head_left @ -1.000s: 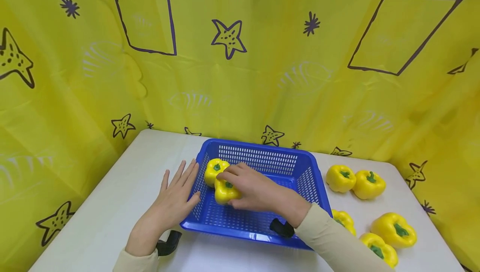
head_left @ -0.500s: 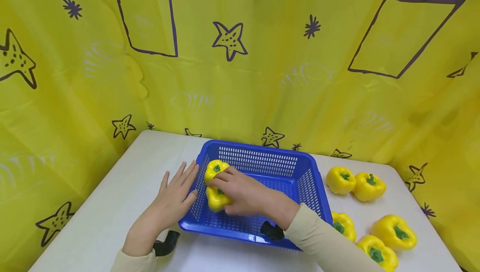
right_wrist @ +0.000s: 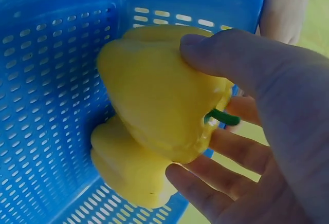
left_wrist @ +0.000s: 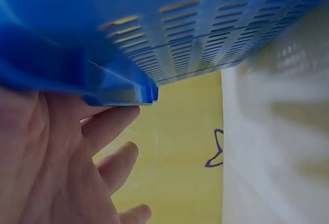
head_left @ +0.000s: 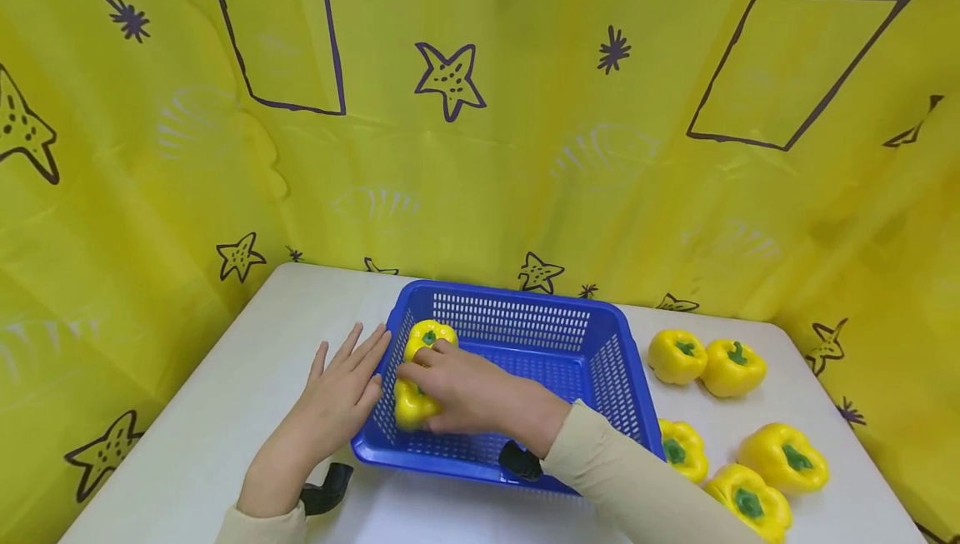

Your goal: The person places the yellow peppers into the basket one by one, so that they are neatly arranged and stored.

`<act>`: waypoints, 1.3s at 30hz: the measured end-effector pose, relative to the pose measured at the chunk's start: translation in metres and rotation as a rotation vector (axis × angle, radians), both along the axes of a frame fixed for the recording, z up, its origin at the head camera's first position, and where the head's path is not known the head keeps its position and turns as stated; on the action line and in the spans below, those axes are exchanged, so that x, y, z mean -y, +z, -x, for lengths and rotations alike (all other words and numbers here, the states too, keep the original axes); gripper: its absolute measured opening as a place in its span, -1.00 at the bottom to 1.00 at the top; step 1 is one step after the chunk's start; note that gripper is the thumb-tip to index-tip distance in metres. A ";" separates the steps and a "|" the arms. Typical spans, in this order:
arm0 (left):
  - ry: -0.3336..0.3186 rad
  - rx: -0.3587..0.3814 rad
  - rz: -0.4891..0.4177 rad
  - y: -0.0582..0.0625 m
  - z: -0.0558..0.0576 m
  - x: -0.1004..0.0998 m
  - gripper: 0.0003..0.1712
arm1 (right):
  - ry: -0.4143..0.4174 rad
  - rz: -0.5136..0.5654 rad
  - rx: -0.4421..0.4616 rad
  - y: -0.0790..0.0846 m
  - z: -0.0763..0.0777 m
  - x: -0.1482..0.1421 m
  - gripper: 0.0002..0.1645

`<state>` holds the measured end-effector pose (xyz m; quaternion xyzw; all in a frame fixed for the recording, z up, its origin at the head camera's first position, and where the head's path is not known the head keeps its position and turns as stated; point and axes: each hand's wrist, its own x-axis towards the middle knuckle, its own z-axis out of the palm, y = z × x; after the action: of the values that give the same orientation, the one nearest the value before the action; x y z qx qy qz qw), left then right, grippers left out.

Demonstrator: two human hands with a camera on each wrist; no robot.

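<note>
In the head view a blue plastic basket (head_left: 495, 294) with slotted sides stands on the table. My right hand (head_left: 468, 394) reaches into its left part and grips a yellow bell pepper (head_left: 412, 411). The right wrist view shows the thumb on this pepper's side (right_wrist: 159, 90) and the fingers by its green stem. Behind it, a second yellow bell pepper (head_left: 429, 334) lies against the basket's left side, partly covered by my fingers. My left hand (head_left: 330, 398) rests with straight, spread fingers along the left rim; the left wrist view has its fingers under the rim (left_wrist: 118, 98).
To the right of the basket, several more yellow bell peppers stand on the white table (head_left: 240, 394): a back pair including one pepper (head_left: 733, 369), and a front group including another (head_left: 783, 459). A yellow curtain (head_left: 480, 169) hangs close behind the table.
My right hand has moved the held pepper left and slightly toward me inside the basket, close to the left wall. The left hand stays on the rim.
</note>
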<state>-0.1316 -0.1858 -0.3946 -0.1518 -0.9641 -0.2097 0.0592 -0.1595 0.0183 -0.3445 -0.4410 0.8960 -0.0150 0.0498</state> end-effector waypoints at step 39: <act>0.015 -0.016 -0.005 -0.001 0.000 -0.003 -0.35 | -0.014 -0.007 -0.004 -0.001 0.002 0.002 -0.34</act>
<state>-0.1313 -0.1823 -0.3959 -0.1461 -0.9642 -0.2104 0.0689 -0.1618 0.0163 -0.3459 -0.4344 0.8993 -0.0114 0.0494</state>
